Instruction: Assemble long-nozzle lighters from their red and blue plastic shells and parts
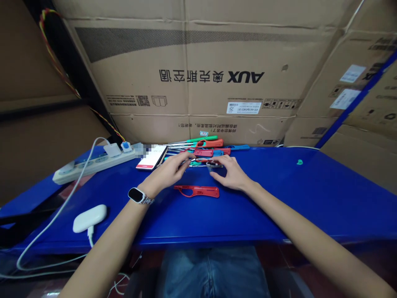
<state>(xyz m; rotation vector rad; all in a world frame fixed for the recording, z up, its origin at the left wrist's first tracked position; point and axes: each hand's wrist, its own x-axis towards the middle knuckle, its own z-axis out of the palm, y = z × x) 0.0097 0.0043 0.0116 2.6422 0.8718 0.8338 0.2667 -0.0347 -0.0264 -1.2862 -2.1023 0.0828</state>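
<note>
My left hand point(169, 171) reaches over the blue table point(279, 207) with its fingers pinched on a thin metal blade or rod near the pile of tools. My right hand point(231, 173) is curled on a small dark metal piece point(214, 165) just in front of that pile. A red plastic handle shell point(197, 191) lies flat on the table between and below both hands, untouched. The pile point(207, 148) holds several red, blue and green handles with metal shafts. A smartwatch sits on my left wrist.
A phone point(151, 157) lies left of the pile. A white power strip point(93, 161) with plugs runs along the back left. A white power bank point(89, 218) with cable rests near the front left edge. Cardboard boxes point(201, 70) wall the back. A small green piece point(299, 162) lies far right.
</note>
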